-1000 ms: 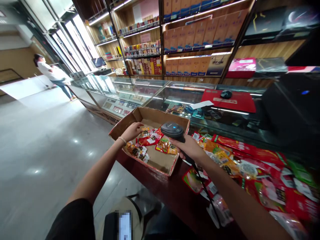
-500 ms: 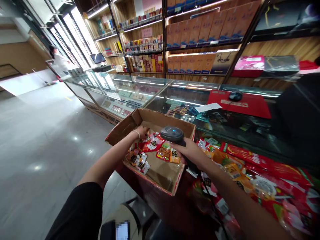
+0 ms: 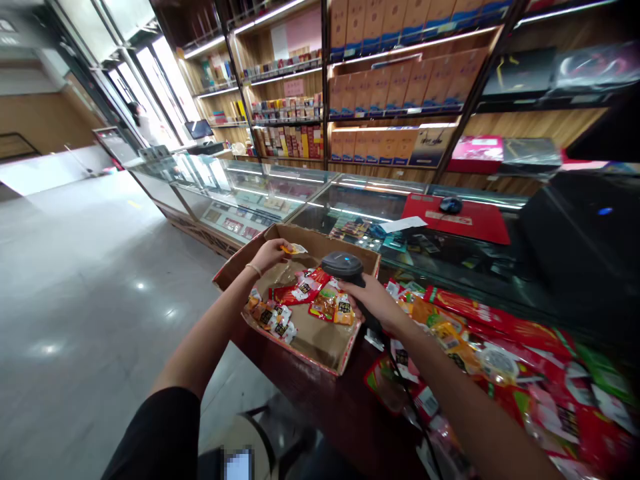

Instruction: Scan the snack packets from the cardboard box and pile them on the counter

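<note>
My left hand point(image 3: 269, 254) is raised over the far left part of an open cardboard box point(image 3: 320, 347) and pinches a small orange snack packet point(image 3: 294, 249). My right hand point(image 3: 376, 301) grips the handle of a black barcode scanner point(image 3: 343, 265), whose head points down into the box. Several red and orange snack packets point(image 3: 305, 299) lie on the box floor under both hands. The scanner's black cable point(image 3: 400, 380) runs down along my right forearm.
A heap of red, orange and green snack packets point(image 3: 500, 347) covers the dark red counter point(image 3: 330, 400) right of the box. Behind are glass display cases point(image 3: 260, 193), a red mouse pad with a mouse point(image 3: 451, 205), a black monitor point(image 3: 585, 233) and stocked shelves. A person point(image 3: 140, 123) stands far left.
My left hand has come up out of the box with a small orange packet pinched in its fingers. The right hand and scanner stay over the box. The far person has moved along the windows.
</note>
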Tool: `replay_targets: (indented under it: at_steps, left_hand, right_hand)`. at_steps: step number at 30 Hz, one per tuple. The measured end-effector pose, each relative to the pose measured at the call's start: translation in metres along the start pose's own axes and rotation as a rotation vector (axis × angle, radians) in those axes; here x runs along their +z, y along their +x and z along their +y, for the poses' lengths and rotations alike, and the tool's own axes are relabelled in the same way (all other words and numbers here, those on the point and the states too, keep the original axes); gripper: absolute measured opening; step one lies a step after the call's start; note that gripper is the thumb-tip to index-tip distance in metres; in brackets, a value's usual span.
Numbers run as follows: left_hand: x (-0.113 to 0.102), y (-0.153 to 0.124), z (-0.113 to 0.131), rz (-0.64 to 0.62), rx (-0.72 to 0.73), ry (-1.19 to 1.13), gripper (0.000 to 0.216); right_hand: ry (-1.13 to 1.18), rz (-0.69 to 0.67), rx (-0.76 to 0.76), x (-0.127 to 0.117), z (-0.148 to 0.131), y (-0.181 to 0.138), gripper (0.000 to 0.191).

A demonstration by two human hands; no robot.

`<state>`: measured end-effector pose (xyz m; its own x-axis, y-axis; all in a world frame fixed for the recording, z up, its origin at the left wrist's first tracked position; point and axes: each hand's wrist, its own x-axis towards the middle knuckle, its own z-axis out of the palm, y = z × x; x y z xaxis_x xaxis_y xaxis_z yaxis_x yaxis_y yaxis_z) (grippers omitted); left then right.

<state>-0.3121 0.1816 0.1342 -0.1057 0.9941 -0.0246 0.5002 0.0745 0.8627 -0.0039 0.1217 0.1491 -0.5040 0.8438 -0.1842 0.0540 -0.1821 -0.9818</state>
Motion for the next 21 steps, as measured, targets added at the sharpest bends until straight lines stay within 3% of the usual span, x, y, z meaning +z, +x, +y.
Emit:
replay_targets:
  at_steps: [4,11,15,18,21]
  left_hand:
    - [0.009,-0.031,0.029,0.003,-0.014,-0.241,0.025]
    - [0.039,-0.079,0.074,-0.106,0.189,-0.414,0.051]
    - [0.070,-0.092,0.094,-0.026,0.245,-0.485,0.057]
    - [0.098,-0.102,0.110,-0.033,0.320,-0.496,0.071]
    - [0.125,-0.111,0.123,-0.045,0.337,-0.453,0.065]
  right_hand:
    - [0.045,0.036,-0.074,0.001,0.003,-0.008,0.036]
    - [0.038,0.101,-0.121,-0.009,-0.001,-0.051,0.040]
    - [0.052,0.187,-0.105,-0.024,0.004,-0.088,0.040]
    - [0.028,0.234,-0.085,-0.035,0.011,-0.112,0.042]
    - [0.041,0.293,-0.106,-0.045,0.016,-0.135,0.043]
